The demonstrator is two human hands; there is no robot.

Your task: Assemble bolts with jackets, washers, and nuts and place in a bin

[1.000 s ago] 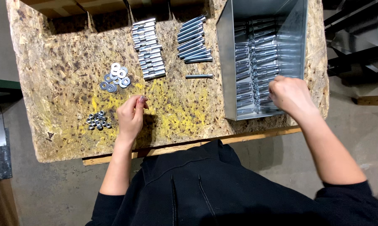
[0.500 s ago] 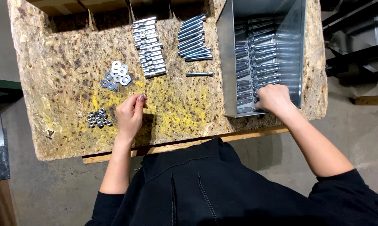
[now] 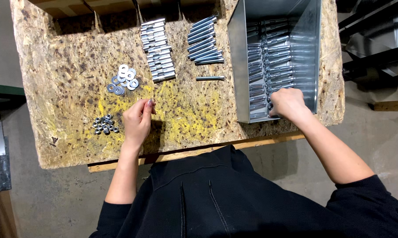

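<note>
The right hand (image 3: 288, 102) reaches into the metal bin (image 3: 238, 66), fingers curled among the bolts (image 3: 262, 66); whether they grip 1, I cannot tell. The left hand (image 3: 137, 123) rests on the board (image 3: 66, 66), fingertips pinched together, near the nuts (image 3: 105, 124).

Washers (image 3: 123, 81), nuts (image 3: 104, 125) and two rows of bolts (image 3: 158, 49) lie on the chipboard bench (image 3: 66, 57).

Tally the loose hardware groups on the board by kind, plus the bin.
Washer pile: 1
Nut pile: 1
Sleeve row: 1
Bolt row: 1
Single bolt: 1
Metal bin: 1
Total: 6
</note>
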